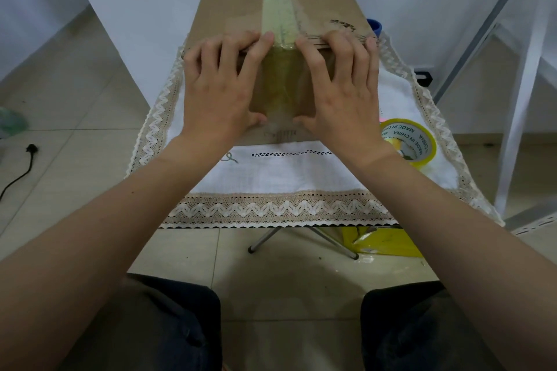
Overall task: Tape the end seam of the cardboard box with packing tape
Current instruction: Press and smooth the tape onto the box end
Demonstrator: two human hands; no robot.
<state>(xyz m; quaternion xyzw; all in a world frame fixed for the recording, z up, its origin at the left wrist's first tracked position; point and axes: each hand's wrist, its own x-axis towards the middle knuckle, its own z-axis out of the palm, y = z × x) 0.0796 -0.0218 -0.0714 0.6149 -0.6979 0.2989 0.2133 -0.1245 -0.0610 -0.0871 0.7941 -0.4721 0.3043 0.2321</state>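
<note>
Brown cardboard box on cloth-covered counter. Yellowish clear tape strip covers top seam, folds down box near end. Left hand, right hand flank strip, fingers spread flat, pressing. Remaining, likely: final smoothing.

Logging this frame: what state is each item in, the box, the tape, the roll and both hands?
cardboard box, closed, lying on the tablecloth.
tape strip, stuck along the top seam and folded down over the near end.
left hand, pressing the box end left of the tape.
right hand, pressing the box end right of the tape.
tape roll, lying on the tablecloth, untouched.
</note>
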